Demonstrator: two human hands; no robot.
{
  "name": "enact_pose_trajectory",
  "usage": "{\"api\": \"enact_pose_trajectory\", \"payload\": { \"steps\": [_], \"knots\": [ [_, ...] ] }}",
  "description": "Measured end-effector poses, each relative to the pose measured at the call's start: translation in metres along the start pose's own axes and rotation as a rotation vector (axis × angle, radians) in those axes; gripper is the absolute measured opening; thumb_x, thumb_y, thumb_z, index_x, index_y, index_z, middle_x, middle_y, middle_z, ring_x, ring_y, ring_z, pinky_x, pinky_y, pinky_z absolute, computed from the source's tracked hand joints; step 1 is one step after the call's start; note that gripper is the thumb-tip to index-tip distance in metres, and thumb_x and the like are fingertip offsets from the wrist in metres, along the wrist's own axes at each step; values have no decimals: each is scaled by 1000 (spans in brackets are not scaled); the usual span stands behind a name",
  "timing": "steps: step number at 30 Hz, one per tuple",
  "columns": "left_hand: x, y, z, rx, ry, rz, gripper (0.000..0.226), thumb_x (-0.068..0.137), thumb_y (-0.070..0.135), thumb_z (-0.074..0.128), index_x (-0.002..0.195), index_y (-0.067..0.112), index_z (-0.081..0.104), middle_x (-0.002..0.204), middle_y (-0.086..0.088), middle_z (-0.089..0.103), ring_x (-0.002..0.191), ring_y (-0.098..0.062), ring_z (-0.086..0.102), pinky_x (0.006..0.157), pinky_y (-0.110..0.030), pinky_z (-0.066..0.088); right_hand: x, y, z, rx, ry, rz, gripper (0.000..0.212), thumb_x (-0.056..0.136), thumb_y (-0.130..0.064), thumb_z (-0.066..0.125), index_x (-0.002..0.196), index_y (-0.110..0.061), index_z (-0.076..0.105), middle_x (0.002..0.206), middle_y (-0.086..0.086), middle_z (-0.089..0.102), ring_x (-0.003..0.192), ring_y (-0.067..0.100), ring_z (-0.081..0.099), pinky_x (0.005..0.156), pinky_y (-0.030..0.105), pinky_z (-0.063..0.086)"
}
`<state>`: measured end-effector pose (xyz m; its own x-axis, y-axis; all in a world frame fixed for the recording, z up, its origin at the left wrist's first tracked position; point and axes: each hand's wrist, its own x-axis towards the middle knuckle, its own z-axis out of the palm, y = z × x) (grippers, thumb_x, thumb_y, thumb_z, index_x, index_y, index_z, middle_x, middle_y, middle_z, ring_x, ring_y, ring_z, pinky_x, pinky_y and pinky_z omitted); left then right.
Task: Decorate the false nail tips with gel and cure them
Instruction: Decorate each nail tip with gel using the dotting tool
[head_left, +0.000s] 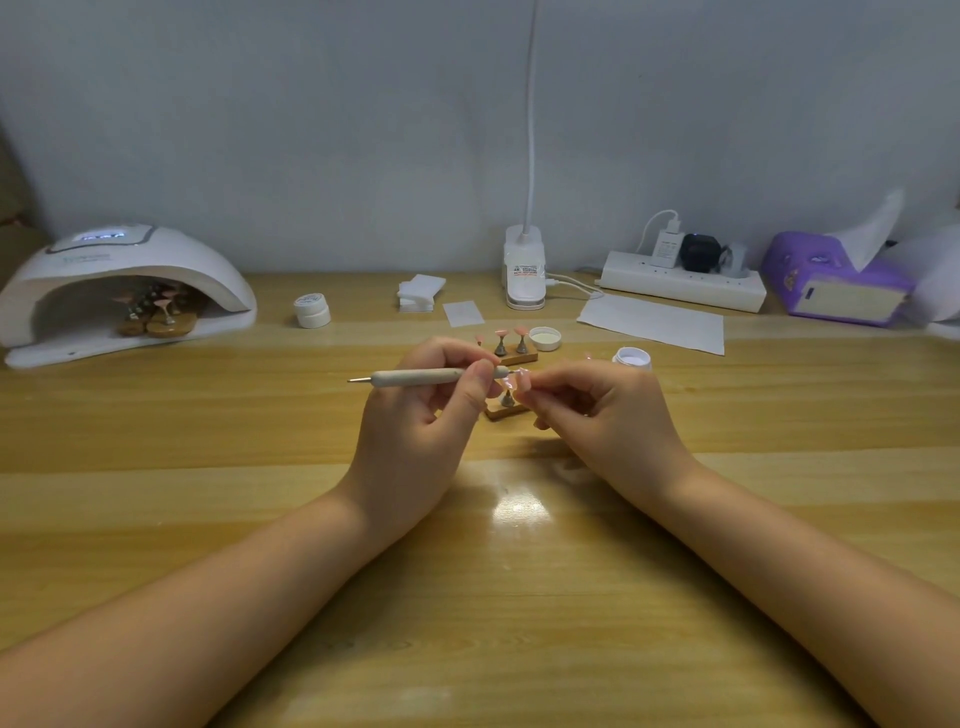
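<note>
Wooden table (208, 493) carries the work. Left hand (415, 415) pinches a pen (415, 378) lying level, its right end touching a pink nail tip (511, 383). Right hand (613, 410) pinches that tip with curled fingers, above a small stand (506, 410). More tips sit inside the lamp (124, 291).

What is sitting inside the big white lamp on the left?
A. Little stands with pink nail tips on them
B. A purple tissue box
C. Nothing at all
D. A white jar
A: under the arch of the white lamp stand small holders with pink nail tips on top. The tissue box is far off at the right, and the closed white jar sits outside on the table.
</note>
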<state>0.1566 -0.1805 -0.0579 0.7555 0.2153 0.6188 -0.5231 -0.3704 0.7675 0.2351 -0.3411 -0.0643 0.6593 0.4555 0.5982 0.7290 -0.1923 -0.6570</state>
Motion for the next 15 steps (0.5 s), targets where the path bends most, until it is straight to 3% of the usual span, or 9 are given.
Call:
{"api": "enact_pose_trajectory", "payload": {
  "steps": [11,15],
  "knots": [
    [-1,2,1,-60,33,4,7,94,11,56,97,9,62,87,-3,69,81,-8,69,68,-19,53,0,-3,1,-4,25,7,13,85,-18,70,94,-11,77,82,-3,75,66,7,67,76,27,55],
    [-1,4,1,-62,13,12,9,92,11,54,97,7,61,86,-3,68,80,-8,68,68,-19,53,-1,-4,0,-3,14,12,14,85,-17,70,96,-11,76,83,-1,74,67,11,68,76,35,56]
  ]
}}
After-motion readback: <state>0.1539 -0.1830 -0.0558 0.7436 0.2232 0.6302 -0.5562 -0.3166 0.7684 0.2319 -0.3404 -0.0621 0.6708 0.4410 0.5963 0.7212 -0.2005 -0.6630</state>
